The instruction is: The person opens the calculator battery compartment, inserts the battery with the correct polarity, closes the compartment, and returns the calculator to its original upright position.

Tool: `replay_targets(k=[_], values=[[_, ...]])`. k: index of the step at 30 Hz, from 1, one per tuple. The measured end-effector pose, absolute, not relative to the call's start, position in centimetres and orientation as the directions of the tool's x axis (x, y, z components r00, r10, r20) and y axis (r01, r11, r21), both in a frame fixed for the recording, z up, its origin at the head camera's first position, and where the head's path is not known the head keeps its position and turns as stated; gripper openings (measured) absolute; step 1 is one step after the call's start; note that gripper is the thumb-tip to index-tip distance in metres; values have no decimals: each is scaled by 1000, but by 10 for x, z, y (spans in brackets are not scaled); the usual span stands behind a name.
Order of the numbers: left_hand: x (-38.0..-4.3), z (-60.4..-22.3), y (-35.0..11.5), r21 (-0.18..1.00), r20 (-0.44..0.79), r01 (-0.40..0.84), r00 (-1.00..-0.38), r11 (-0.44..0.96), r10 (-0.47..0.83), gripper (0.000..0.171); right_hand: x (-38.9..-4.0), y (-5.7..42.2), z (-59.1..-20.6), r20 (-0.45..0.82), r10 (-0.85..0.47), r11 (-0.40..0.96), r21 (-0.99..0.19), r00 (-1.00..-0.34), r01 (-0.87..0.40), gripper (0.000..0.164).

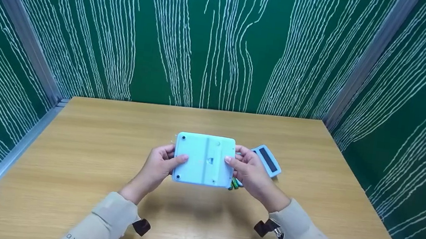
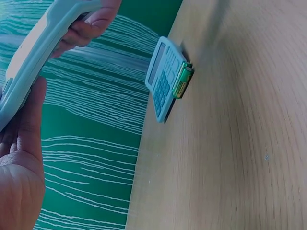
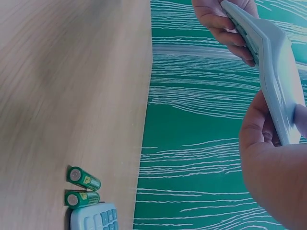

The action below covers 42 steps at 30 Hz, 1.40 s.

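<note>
A large light-blue calculator is held up above the table with its back facing me. That back shows dark rubber feet on the left and a battery cover with a small latch on the right. My left hand grips its left edge, thumb on the back. On the right edge, my right hand holds it the same way, thumb beside the battery cover. In the right wrist view, keys show on its far side. Behind my right hand lies a smaller blue calculator, face up. Two green batteries lie against it.
The wooden table reaches back to a green wall with white wavy lines. Similar green panels stand at both sides, with grey metal posts in the corners. Dark wrist mounts hang under both sleeves.
</note>
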<state>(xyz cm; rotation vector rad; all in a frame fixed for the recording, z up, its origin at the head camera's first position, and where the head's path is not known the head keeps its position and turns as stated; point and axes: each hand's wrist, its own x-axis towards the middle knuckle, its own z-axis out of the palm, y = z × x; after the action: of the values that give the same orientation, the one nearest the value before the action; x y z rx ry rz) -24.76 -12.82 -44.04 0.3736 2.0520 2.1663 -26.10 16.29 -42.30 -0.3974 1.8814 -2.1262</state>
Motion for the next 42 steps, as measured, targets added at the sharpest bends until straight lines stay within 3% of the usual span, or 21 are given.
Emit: replay_targets(k=[10, 22, 31, 42], values=[[-249, -442, -118, 996, 67, 50, -963, -73, 262, 55, -263, 167, -424, 11, -385, -108, -994, -923, 34, 48], [-249, -443, -112, 990, 80, 33, -935, -140, 346, 57, -263, 165, -427, 13, -372, -136, -990, -928, 41, 48], [-249, -445, -112, 981, 63, -6, -938, -196, 342, 61, -266, 164, -430, 3, -253, 23, -1000, -967, -9, 44], [-252, -442, -109, 984, 71, 24, -961, -175, 267, 59, -263, 154, -424, 262, -75, 217, -937, -962, -273, 43]])
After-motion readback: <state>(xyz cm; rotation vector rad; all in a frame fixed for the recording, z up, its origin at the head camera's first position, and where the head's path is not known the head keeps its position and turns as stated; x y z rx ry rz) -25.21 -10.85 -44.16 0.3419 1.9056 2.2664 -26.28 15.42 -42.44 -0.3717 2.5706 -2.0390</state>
